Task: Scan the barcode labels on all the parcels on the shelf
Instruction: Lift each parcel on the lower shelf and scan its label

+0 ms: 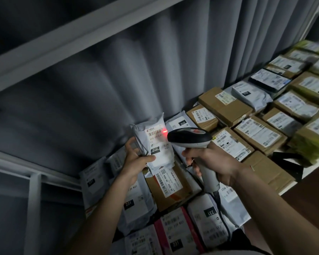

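My left hand (136, 161) grips a small white poly-bag parcel (156, 142) and holds it upright above the shelf. Its label, marked 010, faces me. My right hand (212, 162) grips the handle of a grey and black barcode scanner (189, 138), whose head points at the parcel. A red scan light (164, 131) glows at the right end of the label's top barcode. Below the held parcel lies a brown box with a J6 S04 label (170, 186).
The white shelf (313, 171) is covered with several brown cartons (226, 105) and white mailer bags (208, 219), labels up. A pink-edged bag (175, 230) lies near the front. A grey curtain (136, 74) hangs behind. An upper shelf beam (66, 43) crosses overhead. The scanner cable (224, 219) trails down.
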